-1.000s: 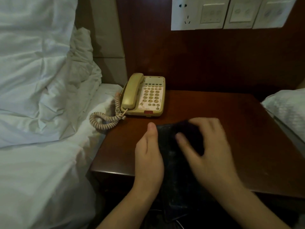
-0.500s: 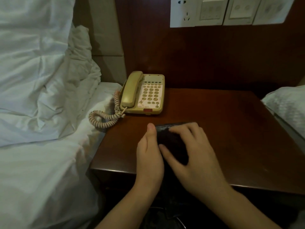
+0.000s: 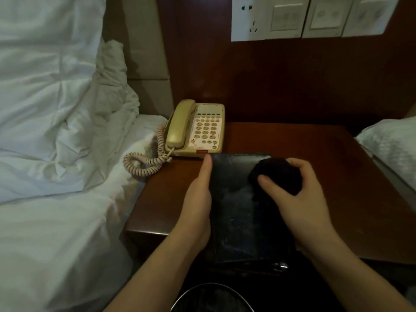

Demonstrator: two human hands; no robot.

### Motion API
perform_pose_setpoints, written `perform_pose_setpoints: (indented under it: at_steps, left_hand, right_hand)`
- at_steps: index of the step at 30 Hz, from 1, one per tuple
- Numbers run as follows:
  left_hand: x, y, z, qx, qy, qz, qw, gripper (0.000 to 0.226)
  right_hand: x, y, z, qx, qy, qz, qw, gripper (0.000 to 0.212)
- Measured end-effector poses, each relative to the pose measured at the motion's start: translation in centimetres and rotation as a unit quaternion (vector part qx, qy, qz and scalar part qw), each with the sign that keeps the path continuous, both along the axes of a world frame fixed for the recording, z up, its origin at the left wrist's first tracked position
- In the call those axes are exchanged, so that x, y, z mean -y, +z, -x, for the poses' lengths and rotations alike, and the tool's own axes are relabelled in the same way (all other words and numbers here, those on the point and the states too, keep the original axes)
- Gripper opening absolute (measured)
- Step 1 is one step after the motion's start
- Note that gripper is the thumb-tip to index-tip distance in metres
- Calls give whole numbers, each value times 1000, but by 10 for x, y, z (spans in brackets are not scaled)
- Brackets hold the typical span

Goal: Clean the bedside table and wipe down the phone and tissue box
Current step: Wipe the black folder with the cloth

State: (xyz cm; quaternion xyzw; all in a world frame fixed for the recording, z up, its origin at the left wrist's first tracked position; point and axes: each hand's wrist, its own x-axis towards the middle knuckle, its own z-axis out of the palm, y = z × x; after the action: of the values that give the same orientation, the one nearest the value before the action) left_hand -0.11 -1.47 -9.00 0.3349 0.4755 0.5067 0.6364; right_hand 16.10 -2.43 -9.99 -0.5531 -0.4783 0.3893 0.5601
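A black, flat tissue box (image 3: 234, 199) with dusty streaks on its top lies over the front edge of the dark wooden bedside table (image 3: 315, 149). My left hand (image 3: 198, 206) grips the box's left side, thumb along its edge. My right hand (image 3: 301, 199) is closed on a bunched dark cloth (image 3: 276, 174) and presses it on the box's far right corner. A beige corded phone (image 3: 198, 129) sits at the table's back left, just beyond the box, handset in its cradle. Its coiled cord (image 3: 144, 163) hangs over onto the bed.
A bed with rumpled white bedding (image 3: 56, 221) borders the table's left side. A white pillow (image 3: 394, 145) overlaps its right edge. Wall sockets and switches (image 3: 283, 16) sit on the wood panel behind. A round bin (image 3: 211, 298) stands below the table's front.
My right hand has slid the cloth from the box's left part to its far right corner. More of the box's dusty top now shows. My left hand keeps its grip.
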Motion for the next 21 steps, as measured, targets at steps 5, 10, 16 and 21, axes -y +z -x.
perform_pose_setpoints:
  at_steps: [5, 10, 16, 21]
  left_hand:
    - [13, -7, -15, -20, -65, 27, 997, 47]
    - [14, -9, -16, -90, -63, -28, 994, 47]
    - [20, 0, -18, -117, -50, -102, 987, 45]
    - [19, -2, -12, -119, -8, -110, 987, 47]
  right_hand:
    - [-8, 7, -7, -82, -58, 4, 995, 38]
    - [-7, 0, -12, 294, -73, -72, 950, 35]
    - [-17, 3, -1, 311, -74, -137, 938, 39]
    - [-2, 4, 27, 345, 45, -190, 918, 34]
